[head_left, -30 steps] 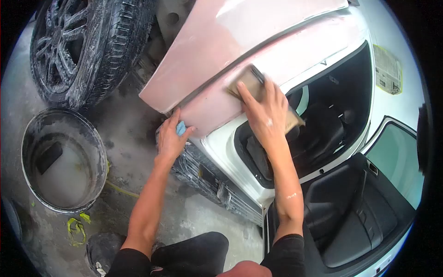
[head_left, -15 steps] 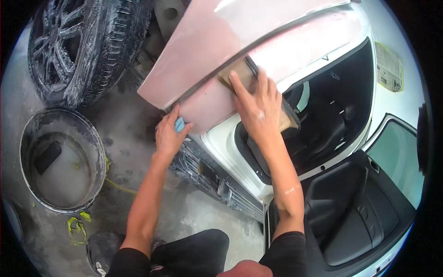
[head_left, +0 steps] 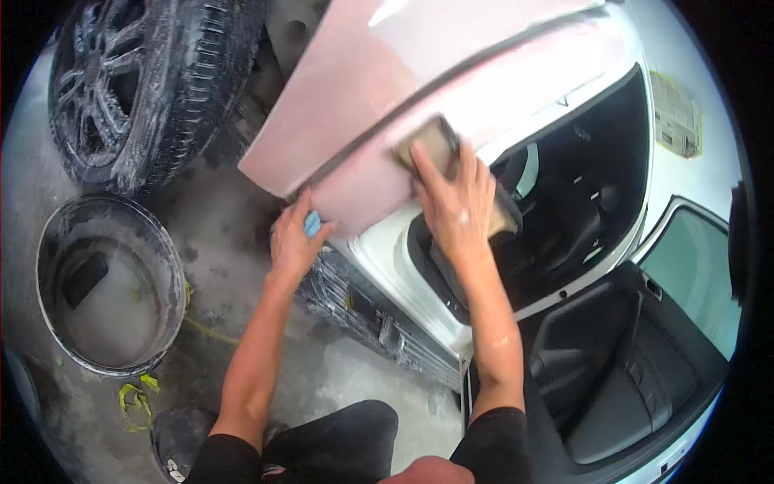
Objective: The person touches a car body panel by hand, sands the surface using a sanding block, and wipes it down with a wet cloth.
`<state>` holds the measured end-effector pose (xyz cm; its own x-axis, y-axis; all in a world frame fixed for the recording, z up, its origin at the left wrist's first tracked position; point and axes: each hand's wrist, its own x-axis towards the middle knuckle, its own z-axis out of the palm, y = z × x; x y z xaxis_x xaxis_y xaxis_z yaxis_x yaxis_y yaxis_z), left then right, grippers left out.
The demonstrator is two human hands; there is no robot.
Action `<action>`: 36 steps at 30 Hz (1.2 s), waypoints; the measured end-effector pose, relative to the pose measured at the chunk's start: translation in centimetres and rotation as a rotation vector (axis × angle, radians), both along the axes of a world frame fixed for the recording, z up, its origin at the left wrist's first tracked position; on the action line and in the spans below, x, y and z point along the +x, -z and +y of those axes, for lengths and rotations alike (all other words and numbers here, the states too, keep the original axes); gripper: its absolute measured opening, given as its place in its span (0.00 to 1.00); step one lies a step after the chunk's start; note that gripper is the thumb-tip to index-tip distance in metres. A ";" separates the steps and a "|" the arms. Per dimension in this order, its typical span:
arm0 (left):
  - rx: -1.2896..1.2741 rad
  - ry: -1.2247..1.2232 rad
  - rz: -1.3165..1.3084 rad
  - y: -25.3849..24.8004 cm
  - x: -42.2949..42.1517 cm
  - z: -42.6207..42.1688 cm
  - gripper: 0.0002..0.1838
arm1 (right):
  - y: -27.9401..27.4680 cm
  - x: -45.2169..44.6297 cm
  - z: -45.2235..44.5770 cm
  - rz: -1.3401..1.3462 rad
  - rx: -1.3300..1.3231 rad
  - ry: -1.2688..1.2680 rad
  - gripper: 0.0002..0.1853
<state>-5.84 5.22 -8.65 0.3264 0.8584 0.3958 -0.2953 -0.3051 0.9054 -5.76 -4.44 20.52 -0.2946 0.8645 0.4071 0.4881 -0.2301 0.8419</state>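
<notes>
My right hand (head_left: 461, 206) is closed over a tan, dark-edged sanding block (head_left: 436, 145), which lies against the pinkish car body panel (head_left: 363, 184). The block is slightly smeared by motion. At the panel's lower left corner, my left hand (head_left: 292, 242) rests with its fingertips on the edge. A small, crumpled light-blue piece (head_left: 312, 223) shows between its thumb and fingers; its material I cannot make out. Above the block, a dark gap separates this panel from another pink-and-white panel (head_left: 339, 97).
A bucket (head_left: 50, 319) of cloudy water, with a dark block (head_left: 85, 281) inside, stands at left below a dusty wheel (head_left: 181, 97). Yellow-green tape scraps (head_left: 135, 406) lie on the floor. An open car door (head_left: 621, 371) is at lower right, newspaper (head_left: 677, 115) beyond.
My right hand and the sanding block have shifted slightly right and down, away from the dark gap toward the window opening. My left hand stays at the panel's corner.
</notes>
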 end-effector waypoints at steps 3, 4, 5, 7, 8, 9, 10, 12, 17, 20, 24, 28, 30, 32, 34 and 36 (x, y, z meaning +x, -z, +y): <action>-0.009 0.000 0.013 -0.3 -0.4 -0.3 0.49 | -1.4 -0.3 2.0 -0.029 0.036 -0.035 0.36; -0.008 -0.001 0.012 -0.5 -0.5 -0.3 0.49 | -1.2 -0.5 1.9 -0.022 0.060 -0.015 0.37; -0.006 -0.006 0.008 -0.5 -0.6 -0.2 0.49 | -1.1 -0.6 1.9 -0.018 0.084 0.002 0.37; -0.006 -0.023 -0.009 -0.1 0.0 -0.2 0.49 | 0.5 0.7 -1.2 0.035 0.003 0.005 0.35; -0.009 -0.032 -0.021 -0.1 0.2 -0.2 0.49 | 0.7 0.8 -2.3 0.028 -0.005 0.036 0.35; -0.014 -0.033 -0.008 -0.3 0.1 0.0 0.49 | 0.7 0.9 -2.7 0.024 -0.012 0.068 0.35; -0.015 -0.025 0.013 -0.5 -0.2 0.0 0.49 | 0.2 0.8 -1.9 -0.018 -0.001 0.026 0.34; -0.017 -0.005 0.033 -0.6 -0.5 -0.3 0.49 | -1.6 0.0 1.5 -0.087 0.055 -0.011 0.32; -0.044 0.014 -0.035 -0.6 -0.6 -0.3 0.48 | -0.2 0.6 1.2 -0.067 0.104 0.017 0.32; -0.023 -0.011 -0.005 -0.5 -0.3 0.2 0.48 | 0.8 1.2 -0.7 -0.050 -0.011 -0.049 0.33; -0.050 0.034 0.003 -1.0 -1.0 -0.2 0.49 | -1.9 0.1 3.9 -0.108 0.019 -0.141 0.32; -0.052 0.037 -0.019 -1.0 -1.2 -0.2 0.47 | 1.2 0.8 -0.5 -0.026 0.031 -0.011 0.34; -0.055 0.029 -0.027 -1.5 -1.4 0.1 0.46 | 0.9 1.0 -0.9 -0.019 0.001 -0.043 0.36; -0.059 0.031 -0.019 -1.3 -1.4 -0.3 0.46 | -1.1 0.3 1.5 -0.062 0.056 -0.006 0.36; -0.058 0.049 -0.007 -0.6 -1.2 -0.7 0.47 | -3.0 -0.9 4.5 -0.071 0.136 -0.015 0.35; -0.056 0.036 -0.012 -0.5 -0.9 -0.1 0.48 | -2.1 0.1 3.6 -0.137 0.177 -0.018 0.33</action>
